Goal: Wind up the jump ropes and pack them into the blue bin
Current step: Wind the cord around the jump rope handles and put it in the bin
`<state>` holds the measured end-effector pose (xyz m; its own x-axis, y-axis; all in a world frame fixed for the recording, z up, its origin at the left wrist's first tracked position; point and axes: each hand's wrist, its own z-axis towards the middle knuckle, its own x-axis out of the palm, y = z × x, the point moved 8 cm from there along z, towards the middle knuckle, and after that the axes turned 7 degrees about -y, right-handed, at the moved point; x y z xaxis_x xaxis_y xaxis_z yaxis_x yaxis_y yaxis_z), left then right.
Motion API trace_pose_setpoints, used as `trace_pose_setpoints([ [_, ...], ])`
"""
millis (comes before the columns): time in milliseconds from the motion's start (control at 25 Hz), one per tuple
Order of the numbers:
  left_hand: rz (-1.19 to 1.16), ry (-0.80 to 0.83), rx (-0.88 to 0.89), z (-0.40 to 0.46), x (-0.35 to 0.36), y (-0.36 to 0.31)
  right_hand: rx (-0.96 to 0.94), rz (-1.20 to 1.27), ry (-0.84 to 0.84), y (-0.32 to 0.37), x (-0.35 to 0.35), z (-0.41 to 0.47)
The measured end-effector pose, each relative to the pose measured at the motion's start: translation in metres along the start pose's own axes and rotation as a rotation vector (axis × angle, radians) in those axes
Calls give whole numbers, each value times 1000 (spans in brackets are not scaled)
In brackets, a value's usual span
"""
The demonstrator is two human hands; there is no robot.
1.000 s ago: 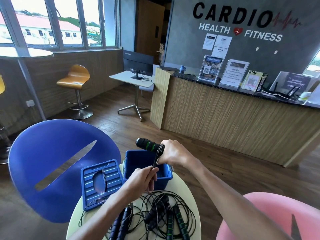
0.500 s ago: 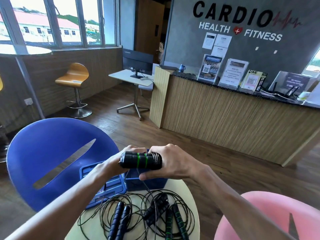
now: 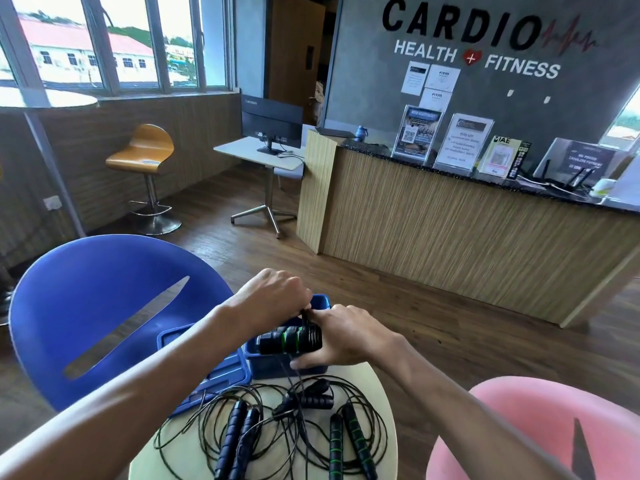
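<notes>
Both bare arms reach forward and meet in the middle. The right hand (image 3: 346, 337) curls its fingers around black rope handles (image 3: 290, 339). The left hand (image 3: 273, 299), knuckles up, pinches the thin cord above them.

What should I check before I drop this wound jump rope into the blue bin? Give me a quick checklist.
1. Handles held firmly: right hand grips the green-ringed handles: ok.
2. Cord end secured: left hand pinches the cord at the bundle's top: ok.
3. Cord fully wound: a strand hangs down to the table: not ok.
4. Blue bin open: lid lies beside it: ok.
5. Room inside the bin: hidden by the hands: cannot tell.
6. Other ropes wound: loose, tangled: not ok.
</notes>
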<state>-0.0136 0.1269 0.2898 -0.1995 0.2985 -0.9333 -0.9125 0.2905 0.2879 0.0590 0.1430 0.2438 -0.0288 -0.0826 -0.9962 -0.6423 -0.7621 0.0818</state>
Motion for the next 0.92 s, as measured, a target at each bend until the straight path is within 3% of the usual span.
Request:
trace_pose_setpoints([
  [120, 172, 91, -60, -1, -12, -18, 75, -62, -92, -17, -10, 9],
  [280, -59, 153, -261, -8, 4, -24, 198, -170, -196, -40, -12, 22],
  [360, -429, 161, -381, -15, 24, -19, 238, -187, -252, -49, -13, 23],
  [480, -1275, 181, -538, -22, 61, -20, 262, -144, -333, -57, -19, 22],
  [600, -1660, 86, -519, -25, 70, -24, 259, -105, -402, -55, -24, 23],
  [720, -1689, 12, -500, -25, 70, -32, 290, -77, -420, -56, -20, 28],
  [920, -1703, -82, -822, -30, 87, -22, 363, -27, -435, -68, -14, 29],
])
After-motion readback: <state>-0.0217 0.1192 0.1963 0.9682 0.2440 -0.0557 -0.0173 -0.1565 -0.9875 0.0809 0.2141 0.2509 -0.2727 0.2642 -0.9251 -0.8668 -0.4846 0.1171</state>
